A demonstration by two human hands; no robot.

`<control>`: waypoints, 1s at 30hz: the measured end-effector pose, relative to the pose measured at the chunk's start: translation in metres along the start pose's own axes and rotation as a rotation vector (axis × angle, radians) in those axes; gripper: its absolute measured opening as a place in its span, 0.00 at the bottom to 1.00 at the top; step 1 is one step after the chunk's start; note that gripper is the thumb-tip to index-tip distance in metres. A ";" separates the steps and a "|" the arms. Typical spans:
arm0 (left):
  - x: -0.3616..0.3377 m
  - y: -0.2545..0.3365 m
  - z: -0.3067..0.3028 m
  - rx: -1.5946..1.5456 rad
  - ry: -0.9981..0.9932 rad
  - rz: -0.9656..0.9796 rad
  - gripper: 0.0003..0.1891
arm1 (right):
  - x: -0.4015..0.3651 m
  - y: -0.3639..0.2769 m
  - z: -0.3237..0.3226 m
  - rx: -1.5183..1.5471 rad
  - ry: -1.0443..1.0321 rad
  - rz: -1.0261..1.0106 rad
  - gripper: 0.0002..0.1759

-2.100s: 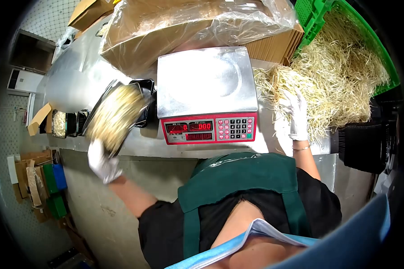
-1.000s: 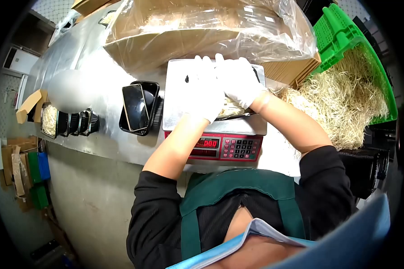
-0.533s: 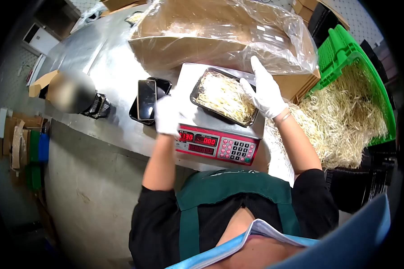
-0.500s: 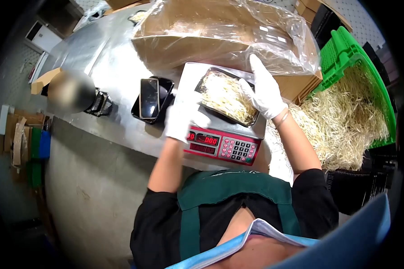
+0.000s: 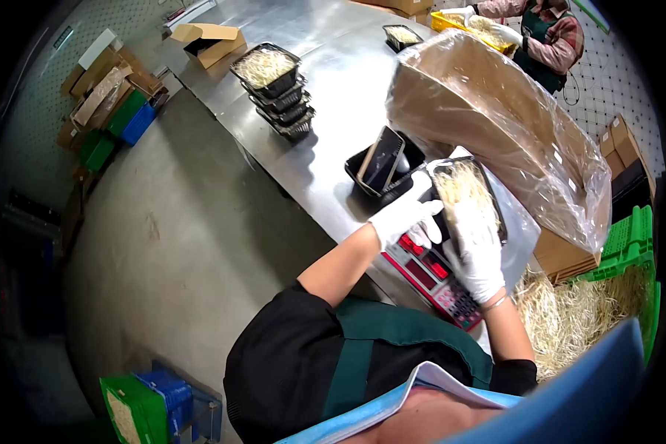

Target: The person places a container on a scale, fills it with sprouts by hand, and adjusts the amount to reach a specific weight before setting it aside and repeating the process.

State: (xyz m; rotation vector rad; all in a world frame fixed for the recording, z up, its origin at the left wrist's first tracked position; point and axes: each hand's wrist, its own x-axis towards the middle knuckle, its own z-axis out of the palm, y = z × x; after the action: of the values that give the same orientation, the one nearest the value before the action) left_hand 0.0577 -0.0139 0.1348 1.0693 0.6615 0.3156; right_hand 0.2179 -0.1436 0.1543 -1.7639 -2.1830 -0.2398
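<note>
A black tray of pale sprouts (image 5: 466,185) rests on the scale (image 5: 522,222), whose red panel shows below it. My right hand (image 5: 477,248), in a white glove, lies over the tray's near part, its fingers partly blurred against the sprouts. At the tray's left side is my gloved left hand (image 5: 407,214), fingers apart, near the rim and above the red panel. Just beyond it a phone (image 5: 382,159) leans in an empty black tray (image 5: 359,164). Farther left stands a stack of black trays (image 5: 285,111), the top one filled with sprouts.
A large plastic-lined carton (image 5: 496,111) stands behind the scale. The green crate (image 5: 629,244) of sprouts is at the right. A small box (image 5: 209,46) and another filled tray (image 5: 402,35) are on the metal table (image 5: 333,66). A co-worker (image 5: 551,37) handles a yellow crate (image 5: 448,22).
The view has swung left, bringing the tray stack and the co-worker into sight. My right hand has moved from the tray's right edge onto its near part.
</note>
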 end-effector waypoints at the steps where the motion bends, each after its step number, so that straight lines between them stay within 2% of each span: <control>1: -0.007 -0.006 -0.037 -0.116 -0.090 0.107 0.18 | 0.008 0.006 0.017 -0.047 0.110 -0.025 0.31; 3: -0.012 -0.017 -0.122 -0.139 -0.033 0.372 0.16 | 0.034 0.004 0.024 -0.005 0.241 0.010 0.24; 4: -0.036 -0.002 -0.152 -0.181 0.091 0.468 0.14 | 0.056 -0.005 0.023 0.230 0.342 0.118 0.22; 5: -0.036 -0.011 -0.203 -0.062 0.262 0.595 0.14 | 0.076 -0.014 0.021 0.467 0.436 0.234 0.21; 6: -0.040 0.003 -0.243 -0.271 0.356 0.424 0.13 | 0.099 -0.019 0.015 0.867 0.455 0.393 0.21; 7: -0.042 0.011 -0.279 -0.125 0.532 0.466 0.15 | 0.125 -0.024 0.010 1.273 0.475 0.550 0.20; 8: -0.038 0.024 -0.298 -0.261 0.815 0.408 0.14 | 0.152 -0.032 0.008 1.351 0.495 0.542 0.21; 9: -0.028 0.023 -0.332 -0.359 0.859 0.398 0.16 | 0.184 -0.049 0.006 1.214 0.545 0.433 0.21; 10: -0.012 0.021 -0.361 -0.421 0.874 0.337 0.17 | 0.216 -0.079 -0.006 1.135 0.516 0.419 0.20; 11: 0.005 0.019 -0.386 -0.483 0.889 0.273 0.19 | 0.249 -0.093 -0.005 1.037 0.535 0.260 0.19; 13: 0.026 0.019 -0.406 -0.564 0.738 0.169 0.25 | 0.317 -0.119 -0.006 0.360 0.686 -0.185 0.19; 14: 0.035 0.020 -0.405 -0.568 0.678 0.205 0.25 | 0.352 -0.125 -0.001 0.230 0.686 -0.337 0.20; 15: 0.042 0.020 -0.404 -0.572 0.618 0.241 0.25 | 0.380 -0.131 0.016 0.086 0.671 -0.376 0.22; 16: 0.046 0.025 -0.402 -0.490 0.663 0.154 0.23 | 0.403 -0.140 0.036 -0.013 0.654 -0.380 0.25; 17: 0.053 0.029 -0.398 -0.385 0.715 0.146 0.24 | 0.416 -0.151 0.057 -0.112 0.627 -0.379 0.26; 19: 0.056 0.045 -0.385 -0.292 0.791 0.087 0.29 | 0.434 -0.154 0.098 -0.091 0.385 -0.362 0.24; 21: 0.076 0.052 -0.395 -0.357 0.844 0.115 0.27 | 0.452 -0.149 0.108 0.058 0.419 -0.336 0.24; 23: 0.117 0.042 -0.423 -0.349 0.736 0.071 0.29 | 0.477 -0.125 0.123 0.167 0.374 -0.373 0.23; 24: 0.125 0.048 -0.423 -0.358 0.719 0.174 0.30 | 0.486 -0.114 0.120 0.224 0.292 -0.389 0.26; 25: 0.135 0.058 -0.425 -0.356 0.700 0.173 0.30 | 0.498 -0.104 0.116 0.302 0.272 -0.398 0.26; 29: 0.157 0.097 -0.414 -0.395 0.639 0.162 0.31 | 0.529 -0.070 0.120 0.235 0.279 -0.342 0.28; 30: 0.163 0.101 -0.411 -0.368 0.687 0.200 0.31 | 0.534 -0.065 0.119 0.238 0.230 -0.273 0.28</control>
State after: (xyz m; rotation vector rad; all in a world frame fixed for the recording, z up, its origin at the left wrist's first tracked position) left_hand -0.0722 0.4096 0.0385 0.6584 1.0563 0.9659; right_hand 0.0395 0.3715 0.2349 -1.2478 -2.1756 -0.2234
